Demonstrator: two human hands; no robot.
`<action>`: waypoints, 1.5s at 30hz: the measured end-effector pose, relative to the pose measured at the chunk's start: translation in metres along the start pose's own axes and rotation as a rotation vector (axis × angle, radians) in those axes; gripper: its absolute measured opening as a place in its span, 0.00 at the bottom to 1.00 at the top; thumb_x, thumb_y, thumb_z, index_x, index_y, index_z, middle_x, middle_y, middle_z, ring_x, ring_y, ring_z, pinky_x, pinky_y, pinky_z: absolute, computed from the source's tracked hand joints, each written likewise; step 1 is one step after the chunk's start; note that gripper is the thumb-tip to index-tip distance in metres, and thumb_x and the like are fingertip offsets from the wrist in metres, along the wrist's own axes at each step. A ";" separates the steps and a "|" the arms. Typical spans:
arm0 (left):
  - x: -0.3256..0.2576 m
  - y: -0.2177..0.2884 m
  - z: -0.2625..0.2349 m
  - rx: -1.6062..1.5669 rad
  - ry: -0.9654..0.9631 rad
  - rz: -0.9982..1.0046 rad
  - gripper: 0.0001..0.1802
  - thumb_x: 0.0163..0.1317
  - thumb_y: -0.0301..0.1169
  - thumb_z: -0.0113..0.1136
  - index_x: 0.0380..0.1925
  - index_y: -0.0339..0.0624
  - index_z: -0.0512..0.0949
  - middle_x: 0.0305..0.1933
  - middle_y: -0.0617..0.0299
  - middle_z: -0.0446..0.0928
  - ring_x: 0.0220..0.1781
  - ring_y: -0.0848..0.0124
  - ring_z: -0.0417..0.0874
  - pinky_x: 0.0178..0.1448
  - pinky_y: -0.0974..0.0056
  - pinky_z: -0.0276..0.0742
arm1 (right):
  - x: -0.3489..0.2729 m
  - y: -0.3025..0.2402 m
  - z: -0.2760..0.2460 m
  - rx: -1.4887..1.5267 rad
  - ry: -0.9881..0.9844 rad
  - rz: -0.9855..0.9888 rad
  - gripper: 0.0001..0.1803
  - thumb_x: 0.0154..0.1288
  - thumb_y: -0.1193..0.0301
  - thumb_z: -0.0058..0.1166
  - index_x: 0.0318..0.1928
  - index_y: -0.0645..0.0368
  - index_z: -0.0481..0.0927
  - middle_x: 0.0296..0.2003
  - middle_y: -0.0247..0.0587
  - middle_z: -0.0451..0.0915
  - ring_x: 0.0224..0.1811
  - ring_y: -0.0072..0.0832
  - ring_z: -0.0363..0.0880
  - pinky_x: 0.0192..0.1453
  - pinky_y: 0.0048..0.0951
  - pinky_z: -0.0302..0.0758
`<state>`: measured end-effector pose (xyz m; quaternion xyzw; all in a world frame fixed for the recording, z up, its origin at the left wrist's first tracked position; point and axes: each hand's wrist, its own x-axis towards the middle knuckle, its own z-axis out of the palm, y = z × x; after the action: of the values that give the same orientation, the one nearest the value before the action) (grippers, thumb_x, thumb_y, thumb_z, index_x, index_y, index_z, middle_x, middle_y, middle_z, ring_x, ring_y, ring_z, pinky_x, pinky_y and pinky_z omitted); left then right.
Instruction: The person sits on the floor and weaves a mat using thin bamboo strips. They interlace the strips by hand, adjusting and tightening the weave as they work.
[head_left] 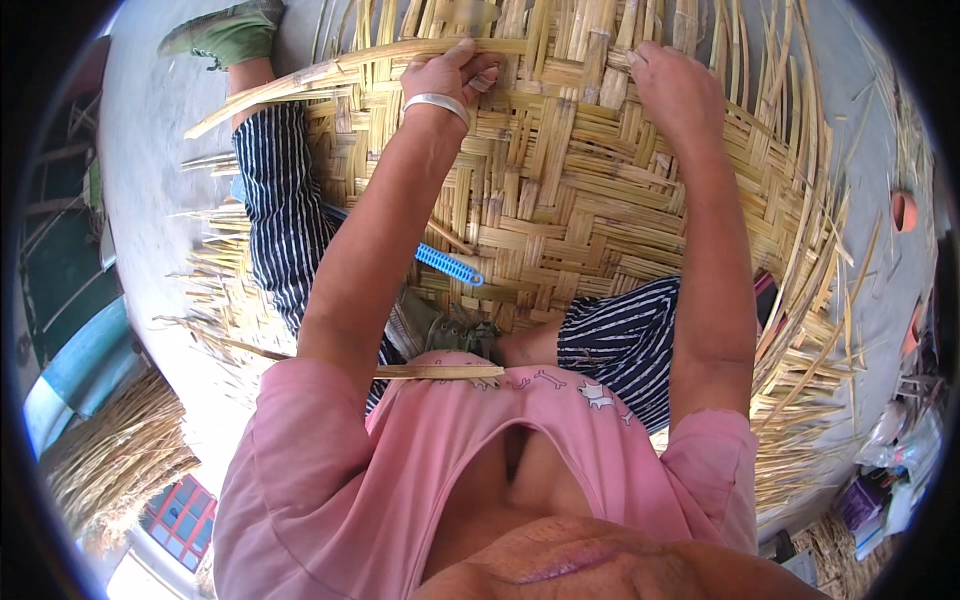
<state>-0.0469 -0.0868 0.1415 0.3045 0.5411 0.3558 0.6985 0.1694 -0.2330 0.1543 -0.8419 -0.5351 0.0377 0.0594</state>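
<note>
A woven mat of split bamboo strips [540, 215] lies in front of me and under my legs, with loose strip ends around its edge. My left hand [450, 78], a pale bangle at its wrist, grips a long bamboo strip [330, 72] between thumb and fingers. One end of that strip sticks out past the mat on the left; the other meets the weave. To the right, my right hand [682, 95] is closed, its fingertips pinching at a bamboo strip in the far part of the weave. Its palm side is hidden.
A tool with a ribbed blue handle [448, 264] lies on the mat below my left forearm. A cut strip [440, 371] lies across my lap. My green shoe [225, 35] is at the far left. Reddish clay pots [903, 211] and plastic bags [890, 440] are at the right; straw [120, 450] is at the left.
</note>
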 end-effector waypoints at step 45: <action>0.048 0.021 -0.073 -0.135 -0.515 -0.194 0.13 0.72 0.23 0.61 0.54 0.33 0.78 0.51 0.49 0.84 0.52 0.57 0.89 0.56 0.59 0.89 | 0.055 -0.118 0.026 0.243 -0.142 -0.305 0.20 0.79 0.57 0.49 0.60 0.55 0.80 0.55 0.47 0.81 0.54 0.40 0.82 0.57 0.47 0.78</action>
<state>-0.1138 -0.0323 0.1161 0.2842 0.3476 0.2333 0.8625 0.0834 -0.1322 0.1453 -0.7328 -0.6508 0.1518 0.1280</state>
